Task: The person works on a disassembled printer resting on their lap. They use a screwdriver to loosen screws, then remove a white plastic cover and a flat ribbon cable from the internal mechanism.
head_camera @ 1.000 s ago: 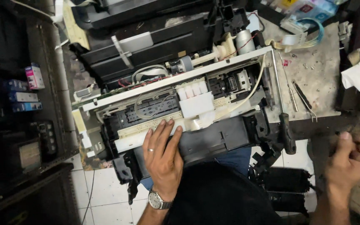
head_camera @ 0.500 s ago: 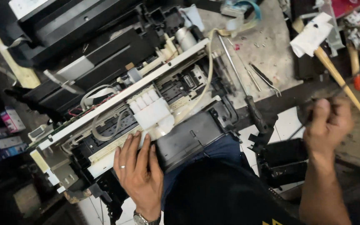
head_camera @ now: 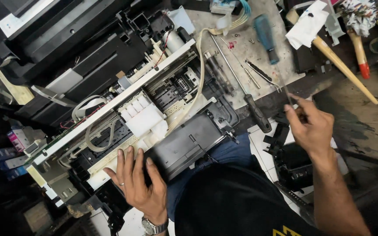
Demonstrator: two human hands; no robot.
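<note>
An opened printer (head_camera: 154, 109) with its cover off lies tilted across my lap and the workbench, showing white ink cartridges (head_camera: 138, 114), tubes and a grey metal rail. My left hand (head_camera: 136, 185), with a ring and a wristwatch, rests flat with fingers spread on the printer's near edge, just below the cartridges. At the bench's front edge, my right hand (head_camera: 311, 126) is raised with its fingertips pinched on a thin metal rod (head_camera: 285, 85) that points up and away. A black-handled screwdriver (head_camera: 257, 114) lies just left of that hand.
A blue-handled screwdriver (head_camera: 265, 37), tweezers and small screws lie on the stained bench top (head_camera: 241, 57). A wooden-handled tool wrapped in white paper (head_camera: 329, 52) and a brush sit at the right. Black printer covers (head_camera: 66, 39) are stacked at the back left, and ink bottles (head_camera: 18, 140) stand at far left.
My right hand has risen from a loose fist at the right to the bench edge and now pinches the thin rod. My left hand stays on the printer, while the view has swung.
</note>
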